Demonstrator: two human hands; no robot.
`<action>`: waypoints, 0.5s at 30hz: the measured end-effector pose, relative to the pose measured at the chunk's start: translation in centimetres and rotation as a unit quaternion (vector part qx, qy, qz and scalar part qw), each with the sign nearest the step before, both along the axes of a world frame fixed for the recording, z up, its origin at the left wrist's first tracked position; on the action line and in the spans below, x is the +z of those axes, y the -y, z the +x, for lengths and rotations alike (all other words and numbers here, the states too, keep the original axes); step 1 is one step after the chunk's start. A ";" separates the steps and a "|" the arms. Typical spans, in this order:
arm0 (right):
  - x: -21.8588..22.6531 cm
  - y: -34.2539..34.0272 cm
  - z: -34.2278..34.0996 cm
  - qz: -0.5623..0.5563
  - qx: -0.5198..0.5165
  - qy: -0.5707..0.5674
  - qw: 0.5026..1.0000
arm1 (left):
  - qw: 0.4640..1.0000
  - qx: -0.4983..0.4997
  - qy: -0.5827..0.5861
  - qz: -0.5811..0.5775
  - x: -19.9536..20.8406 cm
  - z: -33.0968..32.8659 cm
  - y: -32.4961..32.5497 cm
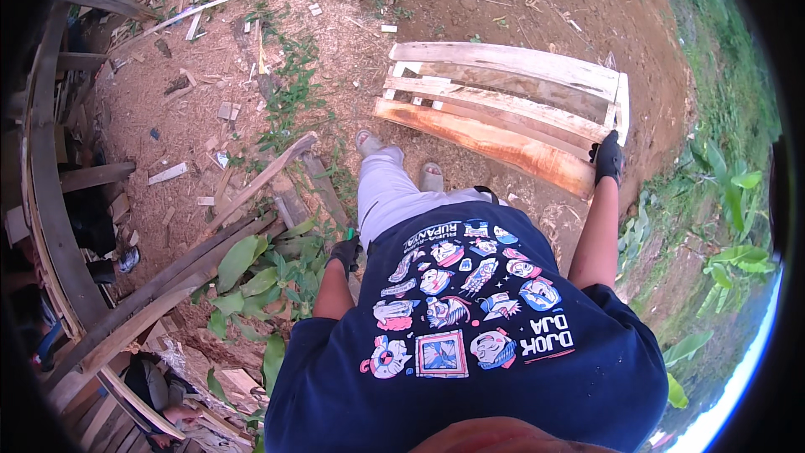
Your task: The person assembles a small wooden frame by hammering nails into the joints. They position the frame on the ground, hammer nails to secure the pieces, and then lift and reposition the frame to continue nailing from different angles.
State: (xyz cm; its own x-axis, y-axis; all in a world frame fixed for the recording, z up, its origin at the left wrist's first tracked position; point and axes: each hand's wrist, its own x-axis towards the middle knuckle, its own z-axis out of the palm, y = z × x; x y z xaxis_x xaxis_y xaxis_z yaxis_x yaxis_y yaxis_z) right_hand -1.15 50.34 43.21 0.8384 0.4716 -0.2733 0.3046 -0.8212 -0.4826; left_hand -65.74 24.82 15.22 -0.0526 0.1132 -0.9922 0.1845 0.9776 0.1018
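Observation:
A slatted wooden pallet (495, 96) of pale, long boards is at the far right of centre, over the dirt in front of my feet. Its nearest board is orange-brown, and a whitish crosspiece joins the boards at the right end. My right hand (608, 158), in a black glove, is closed on that right end, near the corner. My left hand (343, 253), also gloved in black, hangs low beside my left thigh, away from the pallet. A small bright green bit shows at its fingers; most of the fingers are hidden, and I cannot make out what it is.
Long planks (193, 264) lean and lie at the left, next to leafy plants (247, 273). Wood scraps (228, 111) and sawdust litter the ground. A dark timber structure (50, 168) fills the left edge. At the right, a grassy slope (729, 201) drops away.

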 end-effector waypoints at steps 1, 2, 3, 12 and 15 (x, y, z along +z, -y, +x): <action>-0.1 0.0 0.0 0.001 -0.002 0.002 1.000 | 1.000 -0.014 -0.004 0.003 0.3 0.1 -0.2; -0.2 0.0 0.0 0.001 -0.003 0.003 1.000 | 1.000 -0.028 -0.007 0.005 0.7 0.1 -0.3; -0.2 0.1 0.1 -0.001 -0.002 0.006 1.000 | 0.999 -0.033 -0.007 0.008 1.0 0.2 -0.5; -0.7 0.1 0.6 -0.016 0.008 0.014 1.000 | 1.000 -0.016 -0.004 -0.004 1.6 0.6 -0.3; -1.0 0.0 0.8 -0.018 0.005 0.018 1.000 | 0.999 -0.049 0.000 0.011 2.3 0.6 -0.2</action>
